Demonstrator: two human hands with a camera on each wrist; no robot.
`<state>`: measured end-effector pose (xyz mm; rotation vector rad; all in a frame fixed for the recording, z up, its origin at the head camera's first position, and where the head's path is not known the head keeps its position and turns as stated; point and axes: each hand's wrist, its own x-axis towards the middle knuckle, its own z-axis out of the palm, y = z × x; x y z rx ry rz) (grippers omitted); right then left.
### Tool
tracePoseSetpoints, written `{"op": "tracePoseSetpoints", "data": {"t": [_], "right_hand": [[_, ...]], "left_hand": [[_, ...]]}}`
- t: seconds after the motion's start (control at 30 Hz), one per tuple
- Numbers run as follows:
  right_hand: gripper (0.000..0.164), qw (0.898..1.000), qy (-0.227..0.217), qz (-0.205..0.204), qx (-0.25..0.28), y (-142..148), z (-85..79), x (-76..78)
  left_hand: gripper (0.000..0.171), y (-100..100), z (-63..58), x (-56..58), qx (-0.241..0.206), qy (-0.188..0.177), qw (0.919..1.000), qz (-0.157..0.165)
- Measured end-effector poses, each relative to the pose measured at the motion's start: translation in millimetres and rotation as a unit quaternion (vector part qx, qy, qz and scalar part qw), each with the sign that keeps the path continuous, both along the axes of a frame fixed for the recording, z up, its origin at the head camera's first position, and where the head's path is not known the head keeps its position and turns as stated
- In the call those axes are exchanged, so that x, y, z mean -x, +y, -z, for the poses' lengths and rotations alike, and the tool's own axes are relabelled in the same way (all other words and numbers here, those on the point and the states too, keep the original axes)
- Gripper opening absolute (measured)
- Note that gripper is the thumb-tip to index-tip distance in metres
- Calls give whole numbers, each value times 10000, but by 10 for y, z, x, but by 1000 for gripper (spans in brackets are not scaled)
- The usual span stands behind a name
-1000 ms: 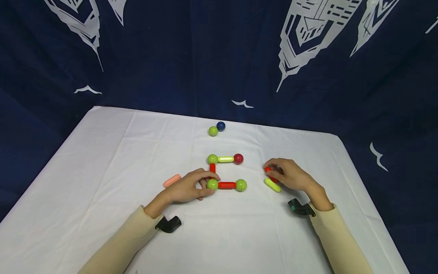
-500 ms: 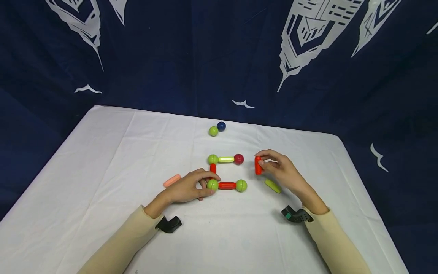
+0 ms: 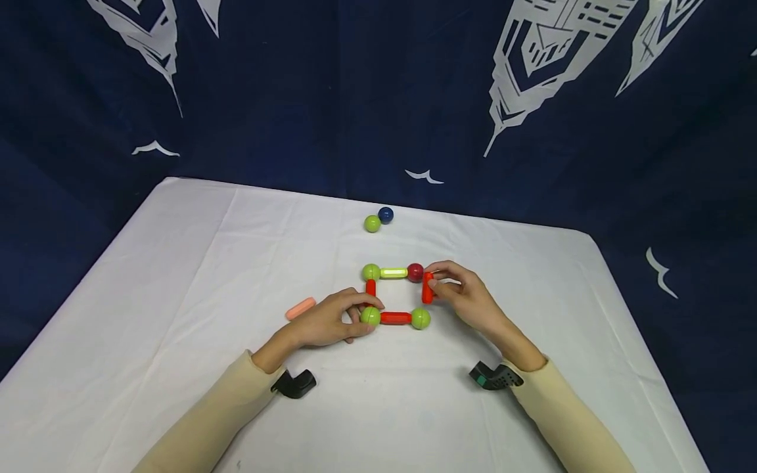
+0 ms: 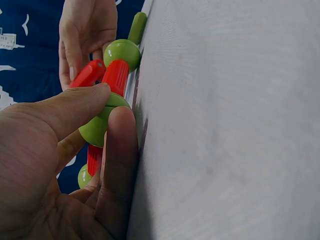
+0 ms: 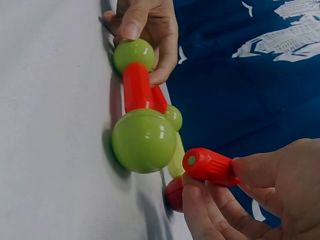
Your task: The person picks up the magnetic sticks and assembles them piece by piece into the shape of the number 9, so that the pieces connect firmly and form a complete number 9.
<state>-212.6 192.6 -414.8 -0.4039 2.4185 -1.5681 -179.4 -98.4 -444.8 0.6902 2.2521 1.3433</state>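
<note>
My left hand pinches a green ball at the near left corner of a three-sided frame of balls and rods. From that ball, one red rod runs right to another green ball. A second red rod leads back to a green ball, where a yellow rod joins it to a red ball. On the frame's right side, my right hand holds a loose red rod between thumb and fingers, its far end right by the red ball.
Farther back on the white tablecloth lie a loose green ball and a dark blue ball. A salmon-pink rod rests beside the left hand. In the left wrist view a yellow-green rod lies beyond the frame.
My right hand has picked the red rod up from beside the yellow-green rod and carried it left to the frame. My left hand keeps its hold on the corner ball.
</note>
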Motion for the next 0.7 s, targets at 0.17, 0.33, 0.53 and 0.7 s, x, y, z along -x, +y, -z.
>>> {"op": "tracePoseSetpoints", "data": {"t": [0.17, 0.33, 0.53, 0.7], "right_hand": [[29, 9999, -118, -35, 94, -28, 65, 20], [28, 9998, -123, -88, 114, -45, 109, 16], [33, 9999, -115, -104, 44, -67, 111, 27], [46, 9994, -199, -94, -265, -60, 131, 58]], "left_hand": [[38, 5, -4, -11, -73, -23, 10000, 12], [38, 7, -11, -16, -81, -16, 10000, 0], [37, -7, 5, -7, -76, -25, 10000, -5], [38, 9, 35, 6, -126, -37, 9999, 6]]}}
